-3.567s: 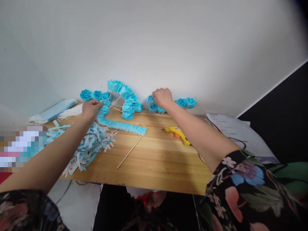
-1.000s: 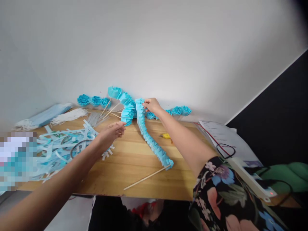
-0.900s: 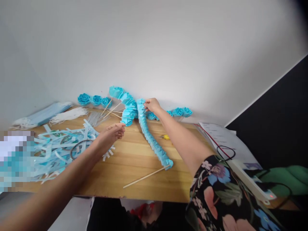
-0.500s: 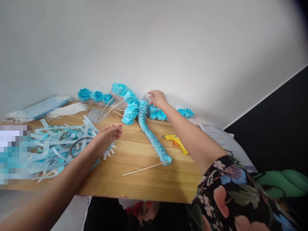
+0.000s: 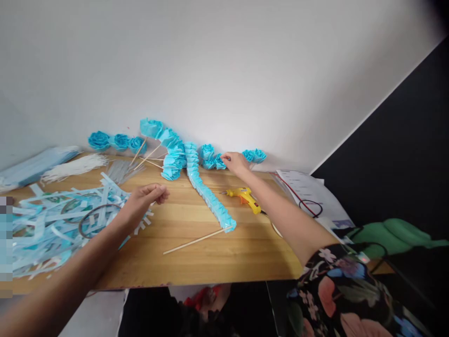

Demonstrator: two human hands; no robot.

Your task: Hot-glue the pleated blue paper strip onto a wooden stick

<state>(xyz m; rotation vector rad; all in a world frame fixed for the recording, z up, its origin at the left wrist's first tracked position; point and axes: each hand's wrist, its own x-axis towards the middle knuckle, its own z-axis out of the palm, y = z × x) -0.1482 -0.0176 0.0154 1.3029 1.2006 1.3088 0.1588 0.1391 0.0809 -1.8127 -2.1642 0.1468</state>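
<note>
My left hand [image 5: 150, 193] hovers over the table's left half, beside a pile of cut pale-blue and white strips [image 5: 45, 224]; its fingers are curled together, and whatever may be between them is hidden. At the back, my right hand [image 5: 235, 164] is by a row of blue crepe-like flowers [image 5: 207, 152], thumb and fingertips pressed together; nothing I can make out shows between them. Between the hands runs a long pleated blue strip [image 5: 206, 194], with a thin wooden stick [image 5: 192, 242] at its near end. More pleated blue flowers on sticks [image 5: 171, 164] lean beside it.
A yellow glue gun [image 5: 247, 197] lies under my right forearm. Along the back left are blue flowers [image 5: 99, 140], folded blue face masks [image 5: 38, 166], white cords [image 5: 75, 167] and thin clear strips [image 5: 121, 171]. Printed sheets [image 5: 308, 192] lie at right, near a green object [image 5: 396, 234].
The view has shifted to the right. My right hand has come down and drawn its fingers together in front of the back flowers. My left hand stays curled over the table.
</note>
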